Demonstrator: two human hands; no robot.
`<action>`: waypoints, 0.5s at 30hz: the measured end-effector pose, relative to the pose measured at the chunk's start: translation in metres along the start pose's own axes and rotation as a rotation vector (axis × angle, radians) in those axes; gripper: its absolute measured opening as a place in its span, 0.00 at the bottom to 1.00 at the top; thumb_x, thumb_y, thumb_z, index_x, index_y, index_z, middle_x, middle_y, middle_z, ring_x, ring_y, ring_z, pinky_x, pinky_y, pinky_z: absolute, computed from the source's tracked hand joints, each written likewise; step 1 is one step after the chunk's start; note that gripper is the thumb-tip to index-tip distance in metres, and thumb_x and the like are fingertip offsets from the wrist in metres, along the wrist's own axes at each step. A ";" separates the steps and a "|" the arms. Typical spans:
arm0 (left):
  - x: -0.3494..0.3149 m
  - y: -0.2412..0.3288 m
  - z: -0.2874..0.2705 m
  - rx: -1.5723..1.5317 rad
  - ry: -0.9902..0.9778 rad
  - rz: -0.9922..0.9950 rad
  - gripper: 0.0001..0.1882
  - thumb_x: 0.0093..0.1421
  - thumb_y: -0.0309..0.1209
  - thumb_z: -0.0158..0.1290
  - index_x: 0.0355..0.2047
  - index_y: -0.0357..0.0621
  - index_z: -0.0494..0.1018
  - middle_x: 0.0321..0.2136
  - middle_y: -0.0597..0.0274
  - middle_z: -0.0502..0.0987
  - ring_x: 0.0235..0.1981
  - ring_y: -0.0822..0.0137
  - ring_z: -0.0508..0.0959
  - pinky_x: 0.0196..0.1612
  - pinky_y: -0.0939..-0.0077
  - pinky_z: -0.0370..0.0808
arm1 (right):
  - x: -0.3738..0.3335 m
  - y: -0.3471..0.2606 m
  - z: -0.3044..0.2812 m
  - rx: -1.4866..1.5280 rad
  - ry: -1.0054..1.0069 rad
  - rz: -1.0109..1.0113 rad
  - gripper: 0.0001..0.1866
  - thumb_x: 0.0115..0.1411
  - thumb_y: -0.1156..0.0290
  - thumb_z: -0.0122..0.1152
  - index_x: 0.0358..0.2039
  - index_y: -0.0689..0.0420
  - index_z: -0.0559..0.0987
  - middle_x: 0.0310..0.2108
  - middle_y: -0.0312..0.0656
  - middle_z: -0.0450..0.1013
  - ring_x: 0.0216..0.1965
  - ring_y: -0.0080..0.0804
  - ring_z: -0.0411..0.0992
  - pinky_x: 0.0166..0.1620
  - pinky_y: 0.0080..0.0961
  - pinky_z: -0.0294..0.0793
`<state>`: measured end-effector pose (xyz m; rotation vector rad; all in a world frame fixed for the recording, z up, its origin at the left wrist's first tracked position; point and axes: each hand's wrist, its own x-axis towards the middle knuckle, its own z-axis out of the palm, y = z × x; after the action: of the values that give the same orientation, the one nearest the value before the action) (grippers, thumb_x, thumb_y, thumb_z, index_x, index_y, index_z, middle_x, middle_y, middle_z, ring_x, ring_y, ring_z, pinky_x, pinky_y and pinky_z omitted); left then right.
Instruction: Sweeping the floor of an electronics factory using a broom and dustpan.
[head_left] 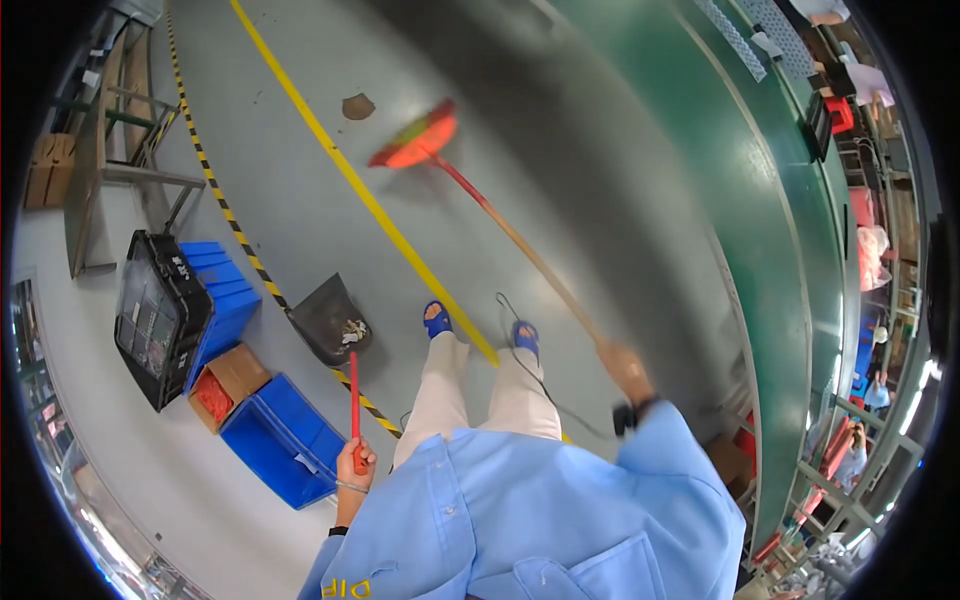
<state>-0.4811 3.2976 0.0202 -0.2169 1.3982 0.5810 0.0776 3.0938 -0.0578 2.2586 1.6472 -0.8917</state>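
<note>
My right hand (624,370) grips the wooden handle of a broom (520,240), stretched out to the right. Its orange-red head with greenish bristles (415,140) is ahead of me, blurred by motion, just right of the yellow floor line. Closed round the red handle of a dustpan (333,318), my left hand (356,460) is low on the left. The dark pan rests by the striped floor tape and has pale scraps in it. A flat brown piece (358,106) lies on the floor beyond the broom head.
Blue bins (283,440), a black crate (160,320) and a cardboard box (232,385) stand on the left, below a metal-framed table (120,175). A long green workbench (800,250) runs along the right. A dark cable (545,385) lies around my right foot.
</note>
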 end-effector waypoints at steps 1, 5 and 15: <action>0.000 0.003 0.006 0.007 0.018 0.014 0.05 0.53 0.27 0.45 0.29 0.39 0.64 0.19 0.62 0.67 0.15 0.72 0.64 0.18 0.77 0.63 | -0.055 0.004 0.004 0.206 -0.123 0.270 0.19 0.58 0.54 0.40 0.37 0.56 0.70 0.26 0.51 0.70 0.30 0.52 0.69 0.33 0.45 0.69; 0.008 -0.005 0.051 0.026 0.035 0.023 0.05 0.53 0.27 0.45 0.29 0.39 0.64 0.19 0.62 0.67 0.15 0.72 0.64 0.18 0.77 0.63 | -0.222 -0.001 -0.012 0.391 -0.208 0.971 0.30 0.52 0.43 0.40 0.29 0.62 0.74 0.29 0.58 0.70 0.37 0.57 0.67 0.41 0.45 0.65; -0.019 -0.074 0.151 -0.120 -0.036 0.042 0.07 0.53 0.26 0.46 0.31 0.36 0.64 0.20 0.62 0.67 0.15 0.74 0.64 0.20 0.80 0.63 | -0.038 0.165 0.012 0.337 -0.138 0.629 0.30 0.53 0.44 0.39 0.30 0.61 0.75 0.29 0.58 0.71 0.35 0.56 0.68 0.39 0.45 0.67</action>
<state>-0.3150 3.3018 0.0515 -0.2720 1.3372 0.7014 0.2171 2.9991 -0.0751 2.6112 0.6784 -1.1650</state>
